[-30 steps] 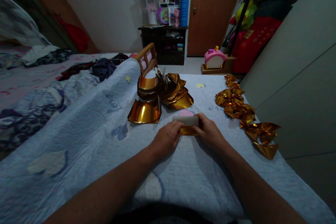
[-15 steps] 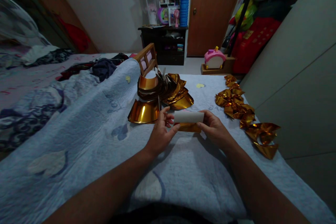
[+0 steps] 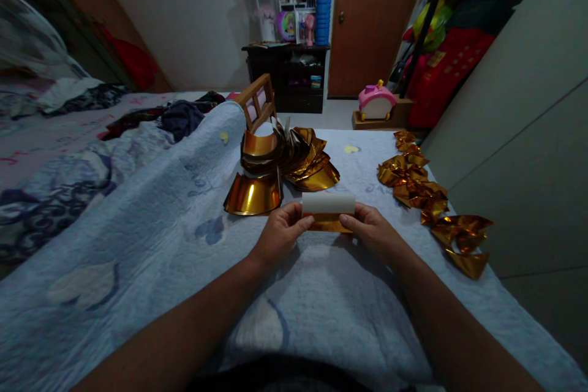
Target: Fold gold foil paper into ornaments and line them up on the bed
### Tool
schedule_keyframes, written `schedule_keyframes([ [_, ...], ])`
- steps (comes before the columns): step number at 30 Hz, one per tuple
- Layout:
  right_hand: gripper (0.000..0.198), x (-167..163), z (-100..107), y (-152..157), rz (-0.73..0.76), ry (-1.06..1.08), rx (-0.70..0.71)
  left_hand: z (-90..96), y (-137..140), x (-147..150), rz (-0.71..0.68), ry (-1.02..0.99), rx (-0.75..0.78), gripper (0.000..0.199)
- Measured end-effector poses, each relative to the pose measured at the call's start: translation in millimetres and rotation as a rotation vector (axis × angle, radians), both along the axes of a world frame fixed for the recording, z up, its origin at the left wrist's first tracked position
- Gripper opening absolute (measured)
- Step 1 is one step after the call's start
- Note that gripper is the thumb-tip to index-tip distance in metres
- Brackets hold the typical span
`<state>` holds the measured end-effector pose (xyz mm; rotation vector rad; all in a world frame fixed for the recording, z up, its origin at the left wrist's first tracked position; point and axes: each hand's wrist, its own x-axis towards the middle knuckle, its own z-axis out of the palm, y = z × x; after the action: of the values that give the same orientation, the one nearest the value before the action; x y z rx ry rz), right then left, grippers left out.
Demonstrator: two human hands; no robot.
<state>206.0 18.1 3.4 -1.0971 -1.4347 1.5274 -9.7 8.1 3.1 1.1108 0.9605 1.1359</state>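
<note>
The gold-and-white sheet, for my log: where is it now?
In the head view, the gold-and-white sheet is just right of centre, held between the left hand and right hand, nearer than the stacked gold sheets.

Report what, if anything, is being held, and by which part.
A shiny gold, white-backed rectangular paper sheet, curled over: the left hand grips its left end, the right hand its right end, both at the gold lower part.

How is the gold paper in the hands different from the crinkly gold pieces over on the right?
The gold paper is held by the left hand and right hand; the crinkly pieces lie on the blue cloth. The gold paper shows a smooth pale strip; the crinkly pieces look bent and mostly gold. Both have shiny gold surfaces.
</note>
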Motion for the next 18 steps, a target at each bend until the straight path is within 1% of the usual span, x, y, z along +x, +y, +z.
schedule_keyframes([
  [6,0.035,2,-2,2,-0.013,-0.003,0.017,4.0,-1,-2,0.062,0.111,0.026,0.021],
  [10,0.032,1,-2,2,-0.016,-0.025,0.016,4.4,0,-1,0.078,0.132,0.015,0.020],
  [13,0.033,-3,-1,1,-0.026,0.012,0.013,2.9,0,0,0.036,0.107,-0.024,0.024],
  [16,0.037,-7,-2,0,-0.028,0.069,-0.012,0.4,0,0,-0.029,0.088,-0.061,0.033],
  [18,0.038,-10,-3,-1,-0.006,0.100,-0.029,-1.5,1,0,-0.031,0.074,-0.068,0.034],
])
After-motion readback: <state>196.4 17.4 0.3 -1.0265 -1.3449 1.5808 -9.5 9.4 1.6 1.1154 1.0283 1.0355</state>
